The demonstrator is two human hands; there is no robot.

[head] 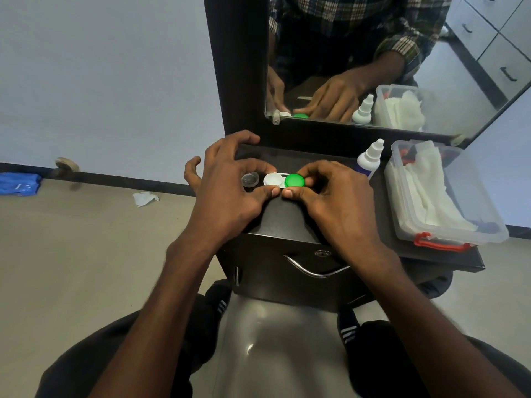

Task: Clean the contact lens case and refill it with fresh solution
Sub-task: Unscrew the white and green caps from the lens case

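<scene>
Gripping lens case point(277, 180) — both hands

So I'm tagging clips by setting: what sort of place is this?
Likely a salon or dressing station: a wall mirror, a dark counter with a drawer, and a chair footrest below.

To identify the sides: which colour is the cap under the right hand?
Bright green cap, pinched by the right hand; head view.
</scene>
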